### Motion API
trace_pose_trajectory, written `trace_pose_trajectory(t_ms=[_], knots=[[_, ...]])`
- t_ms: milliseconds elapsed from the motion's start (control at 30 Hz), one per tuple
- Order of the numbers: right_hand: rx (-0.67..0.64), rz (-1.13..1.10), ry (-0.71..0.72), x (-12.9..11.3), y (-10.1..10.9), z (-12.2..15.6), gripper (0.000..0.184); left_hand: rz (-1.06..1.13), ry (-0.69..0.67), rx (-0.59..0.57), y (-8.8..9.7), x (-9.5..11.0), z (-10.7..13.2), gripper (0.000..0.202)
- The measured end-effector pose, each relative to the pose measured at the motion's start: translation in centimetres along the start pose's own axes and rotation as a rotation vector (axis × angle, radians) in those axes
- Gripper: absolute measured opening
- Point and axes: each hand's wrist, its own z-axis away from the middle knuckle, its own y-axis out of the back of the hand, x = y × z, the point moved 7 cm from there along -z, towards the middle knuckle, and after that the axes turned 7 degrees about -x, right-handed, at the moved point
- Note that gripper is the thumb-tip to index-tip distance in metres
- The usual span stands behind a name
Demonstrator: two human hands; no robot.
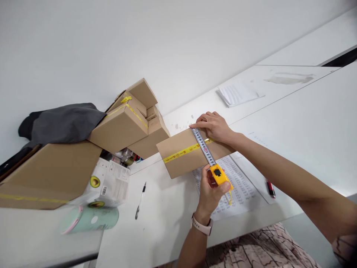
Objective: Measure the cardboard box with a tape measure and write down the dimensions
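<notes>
A yellow tape measure (221, 177) is in my left hand (208, 193), fingers wrapped round its case. Its silver blade (204, 147) is pulled out across the top of a brown cardboard box (181, 163) sealed with yellow printed tape. At the box's far edge, my right hand (214, 127) rests on the box and holds the blade's end, index finger stretched along it and the other fingers bent. The right thumb is hidden. Under the box and tape case lies a printed sheet of paper (237, 186), partly covered.
Several cardboard boxes (122, 126) are stacked at the left, a dark grey cloth (67, 123) over them. A white avocado-printed carton (114, 182), a mint-green bottle (103, 218) and a pen (140, 201) lie nearer. A red-black marker (270, 189) and papers (237, 95) are rightward.
</notes>
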Motion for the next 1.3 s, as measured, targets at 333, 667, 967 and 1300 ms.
trace_pose_trajectory(t_ms=[333, 667, 967, 1300], knots=[[-0.057, 0.111, -0.082, -1.1, 0.7, 0.6, 0.043, -0.154, 0.025, -0.048, 1.0, -1.0, 3.4, 0.083], [-0.122, 0.101, -0.126, -6.8, 0.5, 13.9, 0.037, -0.617, 0.209, -0.035, 4.0, -2.9, 13.1, 0.085], [-0.045, -0.66, -0.648, -8.8, 7.2, 20.9, 0.052, -1.04, 0.097, -0.358, 1.4, -2.1, 12.5, 0.078], [-0.242, -0.76, -0.69, -12.6, 0.4, 26.3, 0.024, -0.951, 0.163, -0.323, 1.3, -3.4, 12.6, 0.086]])
